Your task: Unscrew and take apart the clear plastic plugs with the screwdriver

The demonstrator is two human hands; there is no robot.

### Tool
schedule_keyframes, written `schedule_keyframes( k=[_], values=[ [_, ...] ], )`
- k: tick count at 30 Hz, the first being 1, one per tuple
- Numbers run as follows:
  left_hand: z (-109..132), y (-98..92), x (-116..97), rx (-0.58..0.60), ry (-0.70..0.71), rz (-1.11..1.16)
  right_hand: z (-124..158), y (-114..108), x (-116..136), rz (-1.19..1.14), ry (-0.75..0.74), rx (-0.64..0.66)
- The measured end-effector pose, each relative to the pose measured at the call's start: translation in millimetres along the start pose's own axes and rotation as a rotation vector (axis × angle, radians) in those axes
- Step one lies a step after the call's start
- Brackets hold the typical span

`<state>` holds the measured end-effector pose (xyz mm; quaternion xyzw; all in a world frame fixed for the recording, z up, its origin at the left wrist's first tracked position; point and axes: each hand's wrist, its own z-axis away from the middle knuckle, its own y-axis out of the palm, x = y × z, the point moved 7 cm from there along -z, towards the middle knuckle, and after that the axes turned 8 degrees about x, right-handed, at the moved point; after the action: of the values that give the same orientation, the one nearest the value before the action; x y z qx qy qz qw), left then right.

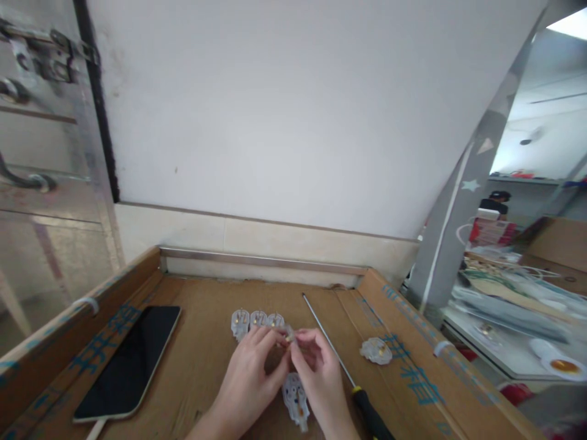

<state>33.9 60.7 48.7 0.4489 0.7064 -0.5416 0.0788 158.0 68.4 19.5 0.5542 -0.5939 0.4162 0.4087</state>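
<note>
My left hand (pixel 259 373) and my right hand (pixel 318 370) meet in the middle, fingertips pinched around a small clear plastic part (pixel 290 334) that the fingers mostly cover. Below them lies a clear plug housing (pixel 295 397) with metal pieces inside. Just beyond my left hand several similar clear housings (pixel 240 322) stand in a row, partly hidden by my fingers. Off to the right rests a single clear housing (pixel 376 351). Beside my right hand lies a long screwdriver (pixel 364 406) with a black and yellow handle.
Cardboard (pixel 197 342) lines the work surface, with raised cardboard-covered sides. A phone (pixel 131 363) with a white cable lies at the left. A white wall rises behind. At the far right stand a cluttered table (pixel 509 354) and a person (pixel 496 203) in a dark cap.
</note>
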Motion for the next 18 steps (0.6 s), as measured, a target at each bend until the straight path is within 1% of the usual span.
schedule_keyframes(
  k=[3,5,7,10,13,18],
  values=[
    [1,3.4,0,0.040,-0.010,0.008,1,4,-1,-0.006,0.004,0.005],
    [2,3.9,1,0.040,-0.022,-0.006,1,3,-2,0.001,0.010,-0.005],
    [1,2.1,4,0.017,-0.031,-0.033,1,0,-3,0.017,0.012,-0.027],
    [0,-2.1,9,-0.021,-0.057,-0.083,1,-9,-5,0.083,0.015,-0.096],
    [0,-4.9,14,-0.040,-0.082,-0.092,1,-15,-10,0.133,0.034,-0.145],
    [2,0.2,15,0.008,-0.046,-0.048,2,-21,-12,0.143,0.085,-0.174]
  ],
)
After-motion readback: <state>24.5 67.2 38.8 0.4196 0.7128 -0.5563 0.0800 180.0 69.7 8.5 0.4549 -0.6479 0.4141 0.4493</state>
